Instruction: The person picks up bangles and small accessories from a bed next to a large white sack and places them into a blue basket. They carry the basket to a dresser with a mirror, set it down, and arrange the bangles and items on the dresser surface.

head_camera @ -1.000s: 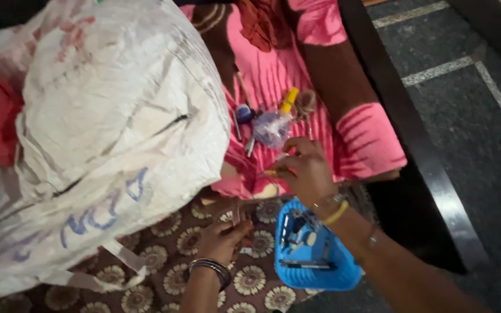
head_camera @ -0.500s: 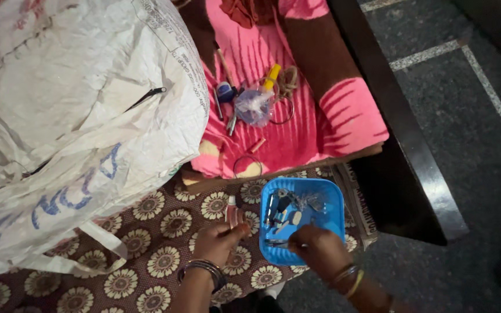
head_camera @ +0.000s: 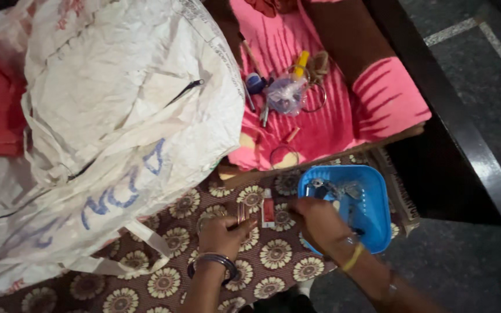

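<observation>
The left hand [head_camera: 222, 235] is closed on a small stack of bangles [head_camera: 242, 213] above the flower-patterned brown cloth [head_camera: 163, 281]. Just beside it, the right hand [head_camera: 319, 223] reaches, fingers curled, over the near edge of a blue plastic basket [head_camera: 375, 200]; whether it grips anything cannot be told.

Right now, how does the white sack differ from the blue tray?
The white sack is big, soft and crumpled; the blue tray is small, rigid and square-cornered. The sack lies apart from both hands; the right hand reaches over the tray, which holds small items. Both rest on the flowered cloth.
</observation>
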A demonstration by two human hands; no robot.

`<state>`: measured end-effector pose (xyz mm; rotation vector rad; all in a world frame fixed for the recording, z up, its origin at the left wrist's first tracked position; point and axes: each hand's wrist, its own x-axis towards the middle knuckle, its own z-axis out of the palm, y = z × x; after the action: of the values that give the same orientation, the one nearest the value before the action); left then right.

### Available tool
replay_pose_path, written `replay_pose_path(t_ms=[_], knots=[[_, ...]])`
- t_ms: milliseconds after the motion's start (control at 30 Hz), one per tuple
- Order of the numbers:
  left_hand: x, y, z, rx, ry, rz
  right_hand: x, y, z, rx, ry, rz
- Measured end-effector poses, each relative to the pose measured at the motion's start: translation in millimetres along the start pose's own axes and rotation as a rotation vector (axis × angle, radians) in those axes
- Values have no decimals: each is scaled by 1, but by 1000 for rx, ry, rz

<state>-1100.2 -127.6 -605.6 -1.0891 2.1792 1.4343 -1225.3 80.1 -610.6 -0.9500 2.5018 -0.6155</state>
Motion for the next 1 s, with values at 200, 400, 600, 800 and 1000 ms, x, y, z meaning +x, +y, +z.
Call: replay_pose_path(t_ms=[200, 400, 600, 800, 1000], knots=[[-5, -11, -24, 45, 38, 100, 62, -21, 65, -197, 166, -242], [-16, 4, -39, -27, -18, 39, 68, -22, 52, -116, 19, -137], [-20, 30, -31, -7, -31, 165, -2, 10, -73, -85, 118, 239], [-18, 61, 4, -22, -110, 128, -50, 87, -102, -59, -40, 671], [-15, 75, 36, -8, -124, 202, -63, 127, -62, -141, -146, 679]])
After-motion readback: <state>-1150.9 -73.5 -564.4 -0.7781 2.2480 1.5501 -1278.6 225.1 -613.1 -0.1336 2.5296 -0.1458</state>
